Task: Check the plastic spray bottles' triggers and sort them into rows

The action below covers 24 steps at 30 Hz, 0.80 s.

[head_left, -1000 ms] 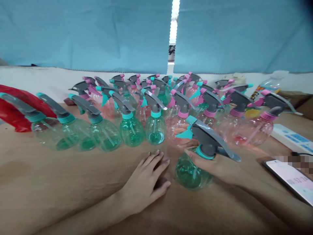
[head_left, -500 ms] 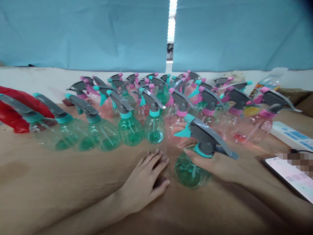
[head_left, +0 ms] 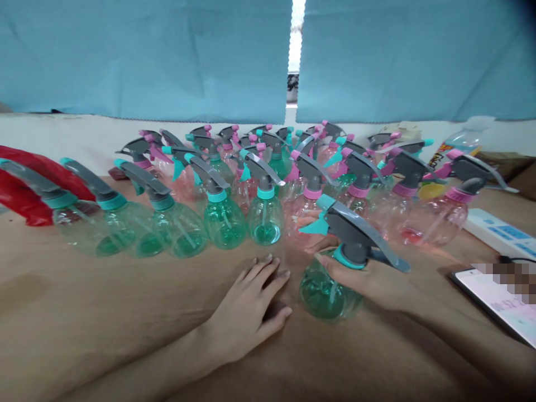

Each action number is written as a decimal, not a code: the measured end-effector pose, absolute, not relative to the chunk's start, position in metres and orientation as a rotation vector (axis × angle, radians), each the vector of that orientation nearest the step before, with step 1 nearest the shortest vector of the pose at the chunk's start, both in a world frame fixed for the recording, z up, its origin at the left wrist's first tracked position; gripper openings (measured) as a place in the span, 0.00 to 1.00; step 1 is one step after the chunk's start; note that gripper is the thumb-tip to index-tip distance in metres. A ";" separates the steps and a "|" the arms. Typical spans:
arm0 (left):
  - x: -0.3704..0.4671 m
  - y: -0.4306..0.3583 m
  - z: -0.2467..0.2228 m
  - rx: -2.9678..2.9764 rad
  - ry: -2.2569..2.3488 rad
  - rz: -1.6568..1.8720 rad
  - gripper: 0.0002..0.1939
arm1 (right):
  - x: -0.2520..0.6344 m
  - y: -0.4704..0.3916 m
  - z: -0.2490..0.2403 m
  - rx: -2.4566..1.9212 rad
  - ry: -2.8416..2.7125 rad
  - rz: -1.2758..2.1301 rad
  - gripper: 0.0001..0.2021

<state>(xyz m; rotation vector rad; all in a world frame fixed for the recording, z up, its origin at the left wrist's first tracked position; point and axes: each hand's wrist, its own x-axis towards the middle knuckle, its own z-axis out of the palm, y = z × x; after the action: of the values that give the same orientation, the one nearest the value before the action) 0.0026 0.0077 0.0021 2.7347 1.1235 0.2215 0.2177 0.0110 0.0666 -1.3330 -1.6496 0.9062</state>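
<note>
My right hand is wrapped round the neck of a green spray bottle with a grey head and a teal nozzle and trigger. The bottle stands upright at the front of the table, its nozzle pointing left. My left hand lies flat on the table to the left of it, fingers apart and holding nothing. Just beyond my left fingertips stands another green spray bottle with a teal collar. Behind my right fingers is a pink spray bottle, partly hidden.
Several more green and pink spray bottles stand in rows across the wooden table. A red plastic bag lies far left. To the right are a phone, a white power strip and a clear labelled bottle. A blue curtain hangs behind.
Both hands and the held spray bottle keep nearly the same place. The whole view has shifted very slightly.
</note>
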 end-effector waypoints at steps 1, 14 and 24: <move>0.003 0.008 0.002 2.736 1.123 0.216 0.26 | 0.218 0.011 0.067 -1.328 -1.659 0.910 0.17; 0.002 0.007 0.002 2.706 1.116 0.245 0.26 | 0.221 0.011 0.066 -1.373 -1.812 0.653 0.07; 0.003 0.008 0.002 2.718 1.123 0.245 0.25 | 0.220 0.009 0.071 -1.312 -1.775 0.617 0.06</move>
<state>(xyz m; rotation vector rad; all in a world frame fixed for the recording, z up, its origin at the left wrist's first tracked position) 0.0027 0.0078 0.0017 2.7178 1.1232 0.2450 0.2196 0.0087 0.0710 -1.3119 -1.7746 0.6172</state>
